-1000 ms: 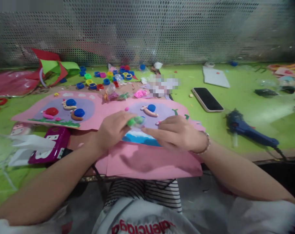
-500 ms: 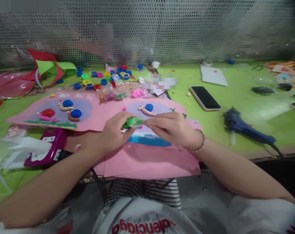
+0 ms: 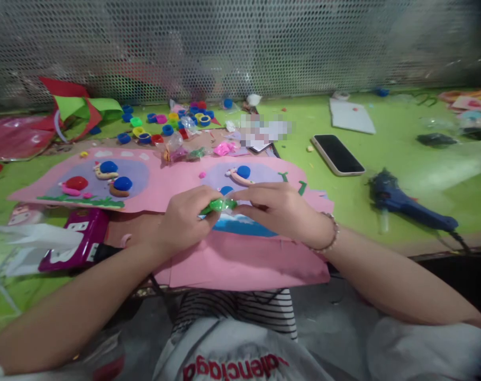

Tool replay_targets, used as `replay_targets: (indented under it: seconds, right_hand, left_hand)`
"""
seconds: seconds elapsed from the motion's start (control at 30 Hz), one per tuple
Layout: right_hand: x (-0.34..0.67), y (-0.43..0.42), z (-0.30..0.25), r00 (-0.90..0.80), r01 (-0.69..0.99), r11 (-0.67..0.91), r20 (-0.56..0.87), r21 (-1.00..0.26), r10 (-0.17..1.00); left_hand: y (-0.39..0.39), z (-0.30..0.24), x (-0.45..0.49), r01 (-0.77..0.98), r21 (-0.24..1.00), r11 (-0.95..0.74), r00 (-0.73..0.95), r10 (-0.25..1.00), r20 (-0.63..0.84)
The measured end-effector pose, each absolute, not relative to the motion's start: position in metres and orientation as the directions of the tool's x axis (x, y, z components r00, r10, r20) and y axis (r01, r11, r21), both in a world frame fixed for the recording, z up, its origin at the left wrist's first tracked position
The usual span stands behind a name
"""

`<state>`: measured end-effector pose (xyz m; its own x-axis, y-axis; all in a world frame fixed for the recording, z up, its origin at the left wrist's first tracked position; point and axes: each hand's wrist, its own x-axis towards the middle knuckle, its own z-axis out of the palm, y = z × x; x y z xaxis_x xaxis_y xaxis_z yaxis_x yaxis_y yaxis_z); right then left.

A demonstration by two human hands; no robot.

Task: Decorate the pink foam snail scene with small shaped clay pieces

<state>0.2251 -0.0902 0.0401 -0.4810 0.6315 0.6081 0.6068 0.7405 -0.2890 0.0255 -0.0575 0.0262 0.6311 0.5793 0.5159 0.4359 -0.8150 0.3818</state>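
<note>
My left hand (image 3: 190, 217) is closed around a small clear plastic bag of green clay (image 3: 220, 205). The fingers of my right hand (image 3: 280, 209) pinch the bag's other end. Both hands are over a pink paper sheet (image 3: 172, 180) decorated with clay snails. Just beyond my fingers lies a snail with a blue shell (image 3: 243, 172) and a pale body. Another blue shell (image 3: 226, 190) shows partly between my hands. On the left half are a red-shelled snail (image 3: 74, 185) and two blue-shelled ones. Green clay sprigs (image 3: 302, 187) lie right of my right hand.
Several coloured bottle caps (image 3: 144, 137) and small bags of clay (image 3: 224, 148) lie behind the sheet. To the right are a phone (image 3: 337, 154) and a blue glue gun (image 3: 410, 203). A purple power strip (image 3: 79, 241) stands at left. A perforated metal panel (image 3: 240, 47) closes off the back.
My right hand has closed in more on the bag of green clay, and the bag has turned slightly. The blue shell between my hands has come into sight. The view has shifted a little.
</note>
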Motion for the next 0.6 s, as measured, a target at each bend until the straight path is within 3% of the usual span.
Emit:
replay_targets:
  seconds: [0.33, 0.5, 0.6]
  right_hand:
    - [0.2247, -0.0872, 0.0322, -0.548, 0.532, 0.807, 0.623, -0.256, 0.559]
    - [0.2277, -0.0866, 0.0318, -0.545, 0.493, 0.836, 0.663, -0.242, 0.513]
    - [0.2291, -0.0863, 0.0357, -0.574, 0.537, 0.83, 0.657, -0.149, 0.489]
  left_hand:
    - [-0.0624, 0.026, 0.0296, 0.459, 0.439, -0.772, 0.618, 0.633, 0.467]
    - [-0.0615, 0.03, 0.0303, 0.419, 0.582, -0.697, 0.611, 0.691, 0.387]
    - [-0.0604, 0.0301, 0.0304, 0.401, 0.659, -0.636, 0.601, 0.726, 0.334]
